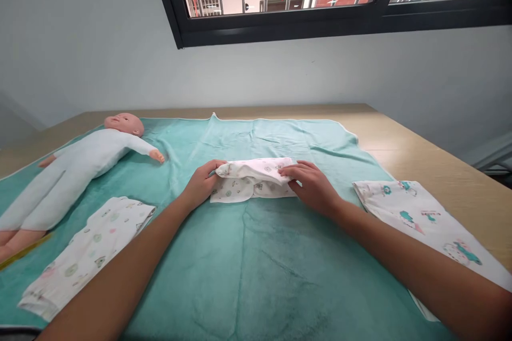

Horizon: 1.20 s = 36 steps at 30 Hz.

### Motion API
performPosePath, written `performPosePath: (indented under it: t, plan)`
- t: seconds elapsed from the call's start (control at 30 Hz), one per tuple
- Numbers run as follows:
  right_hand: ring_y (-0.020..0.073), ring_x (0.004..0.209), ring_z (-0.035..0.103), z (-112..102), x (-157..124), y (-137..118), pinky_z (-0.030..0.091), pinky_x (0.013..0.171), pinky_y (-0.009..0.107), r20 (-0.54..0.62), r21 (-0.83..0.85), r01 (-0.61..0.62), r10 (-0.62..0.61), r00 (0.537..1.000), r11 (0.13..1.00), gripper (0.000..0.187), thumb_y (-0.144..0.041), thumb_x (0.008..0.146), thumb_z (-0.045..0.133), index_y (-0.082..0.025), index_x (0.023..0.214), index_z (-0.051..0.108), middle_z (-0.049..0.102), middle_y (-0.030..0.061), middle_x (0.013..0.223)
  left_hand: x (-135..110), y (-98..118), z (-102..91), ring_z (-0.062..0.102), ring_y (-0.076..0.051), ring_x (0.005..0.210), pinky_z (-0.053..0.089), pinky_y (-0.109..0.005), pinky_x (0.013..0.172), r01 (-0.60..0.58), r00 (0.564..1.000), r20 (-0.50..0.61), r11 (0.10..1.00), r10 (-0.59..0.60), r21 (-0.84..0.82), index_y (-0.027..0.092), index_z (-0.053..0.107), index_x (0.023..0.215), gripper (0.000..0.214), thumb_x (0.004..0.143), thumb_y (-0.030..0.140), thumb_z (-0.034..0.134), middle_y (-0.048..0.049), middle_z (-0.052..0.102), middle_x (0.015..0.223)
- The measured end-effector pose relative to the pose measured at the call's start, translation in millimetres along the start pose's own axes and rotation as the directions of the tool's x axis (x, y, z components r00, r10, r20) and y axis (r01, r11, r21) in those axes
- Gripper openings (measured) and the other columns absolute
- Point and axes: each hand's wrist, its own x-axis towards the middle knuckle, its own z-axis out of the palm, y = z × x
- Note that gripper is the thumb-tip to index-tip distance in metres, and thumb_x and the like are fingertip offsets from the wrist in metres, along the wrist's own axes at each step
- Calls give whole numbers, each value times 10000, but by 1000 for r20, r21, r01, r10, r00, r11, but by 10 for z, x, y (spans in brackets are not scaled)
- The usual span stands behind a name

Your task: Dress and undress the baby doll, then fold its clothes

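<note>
A small white printed baby garment [256, 173], partly folded over, lies on the teal blanket [224, 272] in front of me. Its near edge rests flat while the upper layer is lifted a little. My left hand [203, 184] pinches the left end of that layer between thumb and fingers. On the right end, my right hand [314, 186] grips the cloth, thumb beneath and fingers on top. Whether the garment is a shirt or another piece I cannot tell.
A baby doll [84, 168] in white clothing lies at the far left. Folded printed baby clothes [94, 248] rest near my left forearm. A folded white cloth [424, 224] with cartoon prints lies under my right forearm. The wooden table [400, 149] meets a wall below a window.
</note>
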Motion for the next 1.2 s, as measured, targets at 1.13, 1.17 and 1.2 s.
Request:
performPosePath:
  t: [1.13, 1.17, 1.2]
  plan:
    - [236, 1234, 598, 42, -104, -244, 312, 1150, 532, 149, -160, 251, -227, 962, 955, 330, -86, 959, 456, -189, 1202, 654, 680, 65, 1276, -228, 25, 515, 334, -218, 1458, 325, -463, 1194, -504, 857, 425, 642, 290, 577, 157, 411, 1458, 461, 1023, 308, 394, -107, 396, 1554]
    - [234, 1227, 603, 30, -101, -249, 310, 1148, 534, 142, -146, 246, -225, 964, 958, 325, -93, 962, 459, -194, 1202, 652, 685, 65, 1266, -231, 16, 498, 342, -214, 1454, 327, -460, 1193, -512, 853, 423, 640, 305, 572, 161, 415, 1455, 448, 1027, 288, 380, -106, 401, 1550]
    - [233, 1221, 607, 18, -99, -254, 306, 1146, 537, 135, -133, 242, -225, 965, 961, 320, -97, 960, 464, -197, 1201, 651, 690, 65, 1257, -233, 11, 480, 350, -209, 1450, 330, -458, 1193, -523, 848, 422, 640, 320, 564, 164, 420, 1453, 437, 1029, 257, 366, -104, 408, 1546]
